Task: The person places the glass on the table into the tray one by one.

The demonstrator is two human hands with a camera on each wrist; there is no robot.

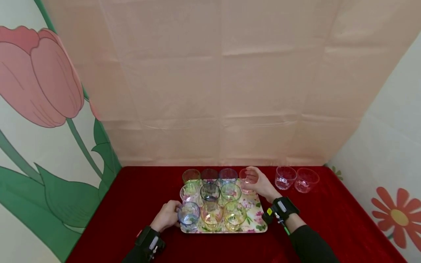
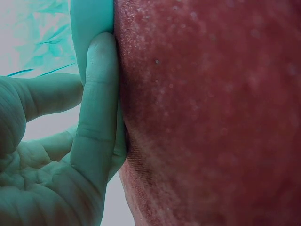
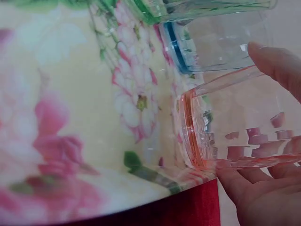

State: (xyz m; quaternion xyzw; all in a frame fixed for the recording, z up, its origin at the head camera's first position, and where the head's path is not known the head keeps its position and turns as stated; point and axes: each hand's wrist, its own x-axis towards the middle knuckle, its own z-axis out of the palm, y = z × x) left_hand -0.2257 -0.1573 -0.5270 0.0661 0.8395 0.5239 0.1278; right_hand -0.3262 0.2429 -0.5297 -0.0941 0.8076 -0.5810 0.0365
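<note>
A flowered tray (image 1: pixel 256 215) bears rows of clear tinted glasses in blue, yellow, green, dark and pink. At its back right corner, my right hand (image 1: pixel 260 184) grips a pink glass (image 3: pixel 244 127), thumb on one side and fingers on the other. The glass's base stands on or just over the tray; I cannot tell which. My left hand (image 1: pixel 167 215) holds the tray's left edge, close to a blue glass (image 1: pixel 189 215) at the front left. In the left wrist view, a finger (image 2: pixel 101 84) lies along the pale rim, with the thumb coming in from the side.
Two more pink glasses, a nearer-left one (image 1: pixel 285 178) and one at the right (image 1: pixel 306 180), stand on the red cloth (image 1: pixel 148 190) right of the tray. A beige sheet (image 1: pixel 217 91) closes off the back; printed flower panels stand at both sides.
</note>
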